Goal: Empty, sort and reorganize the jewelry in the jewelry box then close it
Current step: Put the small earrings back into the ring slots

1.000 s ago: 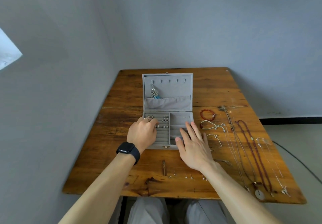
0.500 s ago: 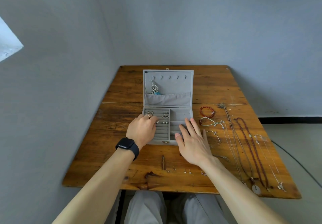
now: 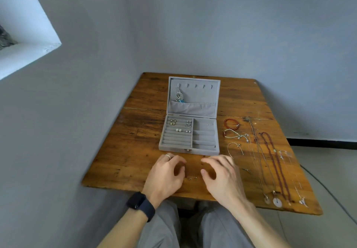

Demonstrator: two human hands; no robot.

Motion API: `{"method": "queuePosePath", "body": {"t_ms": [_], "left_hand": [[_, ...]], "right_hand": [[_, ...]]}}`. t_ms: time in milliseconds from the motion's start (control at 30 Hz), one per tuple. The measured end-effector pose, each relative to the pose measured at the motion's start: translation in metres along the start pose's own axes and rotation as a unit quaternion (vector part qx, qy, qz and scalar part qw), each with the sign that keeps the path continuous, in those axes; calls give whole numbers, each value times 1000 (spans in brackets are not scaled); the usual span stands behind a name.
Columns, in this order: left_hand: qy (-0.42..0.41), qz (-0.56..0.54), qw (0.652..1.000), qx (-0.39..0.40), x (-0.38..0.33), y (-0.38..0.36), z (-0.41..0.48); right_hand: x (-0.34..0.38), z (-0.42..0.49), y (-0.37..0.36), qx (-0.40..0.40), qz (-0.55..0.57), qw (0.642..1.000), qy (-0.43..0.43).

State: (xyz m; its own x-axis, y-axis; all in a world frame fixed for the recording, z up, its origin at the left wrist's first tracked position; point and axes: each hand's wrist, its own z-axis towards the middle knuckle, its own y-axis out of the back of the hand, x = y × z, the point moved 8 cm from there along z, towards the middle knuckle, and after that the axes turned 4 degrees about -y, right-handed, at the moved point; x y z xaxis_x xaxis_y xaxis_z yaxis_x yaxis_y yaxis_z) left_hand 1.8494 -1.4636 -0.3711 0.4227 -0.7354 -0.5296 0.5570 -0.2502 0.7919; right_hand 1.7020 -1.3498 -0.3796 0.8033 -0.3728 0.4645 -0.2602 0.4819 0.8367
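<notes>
The grey jewelry box (image 3: 173,150) stands open on the wooden table (image 3: 131,151), lid upright. Several earrings (image 3: 178,126) sit in its left ring rolls; its right compartments look bare. A silver and blue pendant (image 3: 179,97) hangs on a lid hook. My left hand (image 3: 166,174) and my right hand (image 3: 222,174) hover with curled fingers over the table just in front of the box, either side of small ear studs (image 3: 192,177). I see nothing held in either hand.
Right of the box lie a red bead bracelet (image 3: 230,124), silver bracelets (image 3: 234,134) and several long necklaces (image 3: 274,162) running to the table's near edge. Grey walls close in behind and on the left. A cable (image 3: 328,188) crosses the floor.
Both hands have drawn back from the box's compartments to the table in front of it. The earrings in the ring rolls are now uncovered. The camera has tilted and shifted.
</notes>
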Motion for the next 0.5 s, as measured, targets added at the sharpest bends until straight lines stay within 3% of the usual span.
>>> {"method": "queuePosePath", "body": {"t_ms": [133,500], "left_hand": [[-2,7,1000,20,-10,-17,-24],[23,18,999,-15,-4,-19,-28]], "right_hand": [[-2,-20,-6,14,-16,1000,-5],[17,-23,-14,2,-40,999,5]]}}
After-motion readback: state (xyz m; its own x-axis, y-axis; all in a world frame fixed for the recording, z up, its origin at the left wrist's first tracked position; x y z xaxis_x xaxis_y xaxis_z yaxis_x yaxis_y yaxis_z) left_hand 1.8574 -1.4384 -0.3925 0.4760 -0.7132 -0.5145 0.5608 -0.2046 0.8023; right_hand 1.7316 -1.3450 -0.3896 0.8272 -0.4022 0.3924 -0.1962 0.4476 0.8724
